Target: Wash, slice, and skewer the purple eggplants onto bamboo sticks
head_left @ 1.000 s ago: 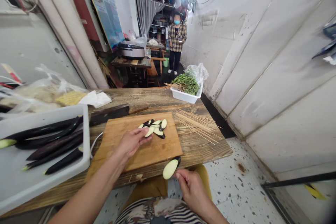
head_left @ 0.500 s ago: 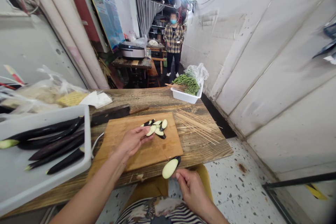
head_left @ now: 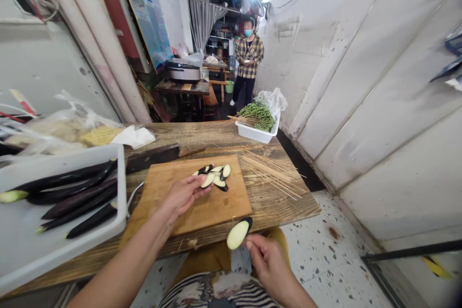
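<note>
Over the wooden cutting board (head_left: 162,202), my left hand (head_left: 184,195) pinches an eggplant slice (head_left: 207,180) between thumb and fingers. Around it on the board lie several more cut eggplant slices (head_left: 221,183), pale inside with dark purple skin. Nearer my lap, just off the board's front edge, my right hand (head_left: 267,252) is closed on a thin bamboo skewer. Eggplant slices (head_left: 237,236) are threaded on that skewer, the front one showing its pale oval face. Most of the skewer is hidden by the slices and my fingers.
A white tray (head_left: 121,192) with whole eggplants (head_left: 77,202) stands at left. Behind the board lies a dark cleaver (head_left: 155,156). Loose bamboo skewers (head_left: 272,173) lie right. A white tub (head_left: 252,133) holds skewered greens (head_left: 262,118). Farther back a person (head_left: 249,57) stands.
My right hand with the skewered slices has shifted slightly right and down. My left hand keeps its grip in place. The person in the background has moved to the right.
</note>
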Demonstrator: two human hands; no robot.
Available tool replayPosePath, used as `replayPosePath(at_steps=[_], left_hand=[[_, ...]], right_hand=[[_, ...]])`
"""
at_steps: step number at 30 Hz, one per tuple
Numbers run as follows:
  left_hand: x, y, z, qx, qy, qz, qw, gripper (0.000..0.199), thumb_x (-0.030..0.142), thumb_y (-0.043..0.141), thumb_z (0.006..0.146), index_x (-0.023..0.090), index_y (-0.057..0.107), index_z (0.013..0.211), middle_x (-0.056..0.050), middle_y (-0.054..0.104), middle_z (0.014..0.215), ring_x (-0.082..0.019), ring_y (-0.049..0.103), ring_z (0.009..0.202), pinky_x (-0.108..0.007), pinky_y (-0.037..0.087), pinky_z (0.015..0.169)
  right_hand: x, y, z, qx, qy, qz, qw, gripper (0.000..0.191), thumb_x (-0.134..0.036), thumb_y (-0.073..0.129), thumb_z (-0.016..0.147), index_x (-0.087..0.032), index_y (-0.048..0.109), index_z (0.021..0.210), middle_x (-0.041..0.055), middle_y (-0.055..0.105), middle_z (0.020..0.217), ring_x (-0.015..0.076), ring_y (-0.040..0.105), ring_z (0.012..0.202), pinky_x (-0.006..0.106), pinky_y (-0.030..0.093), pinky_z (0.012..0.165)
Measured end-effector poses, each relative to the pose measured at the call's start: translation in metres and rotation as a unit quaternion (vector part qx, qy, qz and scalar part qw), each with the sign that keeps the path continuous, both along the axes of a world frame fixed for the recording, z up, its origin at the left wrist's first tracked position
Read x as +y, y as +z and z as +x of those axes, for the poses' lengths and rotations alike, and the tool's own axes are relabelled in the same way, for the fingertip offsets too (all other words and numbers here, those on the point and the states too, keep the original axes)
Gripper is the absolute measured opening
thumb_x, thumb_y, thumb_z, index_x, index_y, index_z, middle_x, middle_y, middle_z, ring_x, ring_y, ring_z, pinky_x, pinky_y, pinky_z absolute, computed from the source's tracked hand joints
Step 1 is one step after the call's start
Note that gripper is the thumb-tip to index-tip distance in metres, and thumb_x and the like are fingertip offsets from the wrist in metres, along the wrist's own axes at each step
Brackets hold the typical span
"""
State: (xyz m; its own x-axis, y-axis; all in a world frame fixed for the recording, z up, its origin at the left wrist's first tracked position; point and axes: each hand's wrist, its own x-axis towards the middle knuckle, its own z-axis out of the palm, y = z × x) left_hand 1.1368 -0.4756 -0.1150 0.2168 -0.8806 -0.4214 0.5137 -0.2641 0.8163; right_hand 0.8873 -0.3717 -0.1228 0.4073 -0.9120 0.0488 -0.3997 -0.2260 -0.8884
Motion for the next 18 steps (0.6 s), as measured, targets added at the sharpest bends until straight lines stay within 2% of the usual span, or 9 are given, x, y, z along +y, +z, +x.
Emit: replayPosePath(at_steps=[10, 18], left_hand=[[-0.001, -0.0014, 0.0016, 0.021, 0.003, 0.005, 1.0, 0.017, 0.0, 0.053, 0.08, 0.004, 0.068, 0.073, -0.011, 0.071, 0.078, -0.016, 0.068, 0.068, -0.026, 0.059, 0.064], [-0.0015, -0.0022, 0.0031, 0.023, 0.0, 0.01, 1.0, 0.016, 0.001, 0.053, 0.08, 0.005, 0.068, 0.074, -0.011, 0.071, 0.076, -0.016, 0.068, 0.067, -0.025, 0.059, 0.063]], right_hand=[[0.0015, 0.0047, -0.0014, -0.008, 0.003, -0.001, 1.0, 0.035, -0.034, 0.038, 0.094, -0.016, 0.065, 0.081, 0.001, 0.056, 0.066, 0.0141, 0.048, 0.061, 0.022, 0.036, 0.058], [0.0014, 0.0021, -0.0006, -0.002, 0.005, 0.008, 1.0, 0.034, -0.032, 0.036, 0.094, -0.016, 0.063, 0.083, 0.0007, 0.055, 0.067, 0.0137, 0.047, 0.061, 0.022, 0.035, 0.057]])
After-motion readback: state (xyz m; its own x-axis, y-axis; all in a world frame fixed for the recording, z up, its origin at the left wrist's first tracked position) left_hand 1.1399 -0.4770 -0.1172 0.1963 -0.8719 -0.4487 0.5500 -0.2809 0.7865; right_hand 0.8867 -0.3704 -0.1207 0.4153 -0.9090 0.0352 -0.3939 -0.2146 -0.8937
